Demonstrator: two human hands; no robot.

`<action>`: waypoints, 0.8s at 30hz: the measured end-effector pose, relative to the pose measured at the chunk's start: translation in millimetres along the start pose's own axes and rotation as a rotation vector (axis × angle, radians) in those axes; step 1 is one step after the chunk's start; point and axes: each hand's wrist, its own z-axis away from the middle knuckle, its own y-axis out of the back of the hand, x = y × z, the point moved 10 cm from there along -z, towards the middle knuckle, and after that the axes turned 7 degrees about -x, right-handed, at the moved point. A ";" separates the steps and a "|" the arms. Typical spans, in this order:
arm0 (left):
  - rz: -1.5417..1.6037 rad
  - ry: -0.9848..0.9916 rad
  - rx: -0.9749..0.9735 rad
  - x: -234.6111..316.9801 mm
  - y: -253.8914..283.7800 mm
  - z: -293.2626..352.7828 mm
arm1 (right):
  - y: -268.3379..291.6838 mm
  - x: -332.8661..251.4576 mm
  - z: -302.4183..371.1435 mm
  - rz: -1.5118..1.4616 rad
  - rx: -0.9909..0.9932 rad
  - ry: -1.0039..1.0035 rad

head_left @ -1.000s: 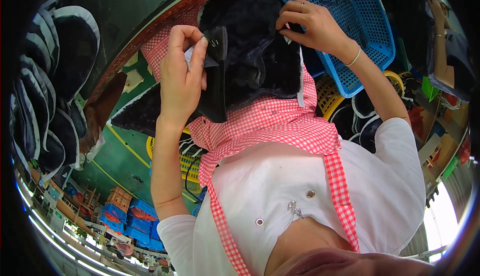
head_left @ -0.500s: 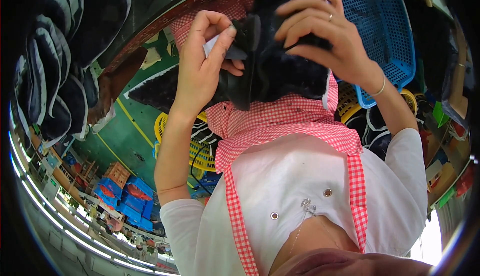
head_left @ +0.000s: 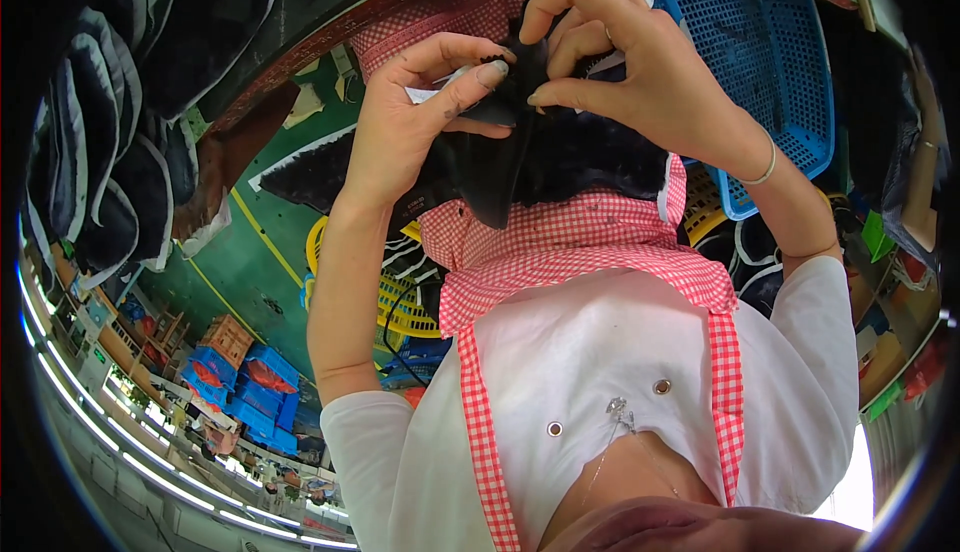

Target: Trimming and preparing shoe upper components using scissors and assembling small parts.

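Observation:
My left hand (head_left: 405, 122) pinches the edge of a stiff, smooth black piece (head_left: 488, 177) between thumb and fingers. A small bit of white material shows at its palm. Opposite it, my right hand (head_left: 655, 77) curls in, its thumb and index finger closed on the upper edge of the same black piece; the exact contact is partly hidden. Beneath both hands a dark furry fabric piece (head_left: 600, 162) with a white edge lies across my lap, over the red-and-white checked apron (head_left: 560, 227). Its pointed end reaches out to the left, past my left wrist.
Several dark padded pieces with pale edges (head_left: 125, 152) hang in a bunch at the left. A blue mesh basket (head_left: 745, 42) stands at the upper right, and a yellow basket (head_left: 400, 317) is below my left forearm. The red-brown table edge (head_left: 300, 57) runs along the top.
My right hand has moved left and its fingers have closed on the black piece beside my left hand. The left hand has shifted slightly right and turned.

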 end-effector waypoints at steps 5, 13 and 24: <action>-0.009 0.003 0.004 0.4 -0.9 -1.6 | -2.8 2.7 3.4 -0.002 -0.033 0.021; -0.054 0.021 -0.020 3.2 -8.5 -1.7 | 1.6 -2.3 7.1 -0.012 0.000 0.073; -0.072 0.065 -0.047 -1.6 -9.9 -4.7 | 4.2 -0.9 15.2 0.033 0.179 0.110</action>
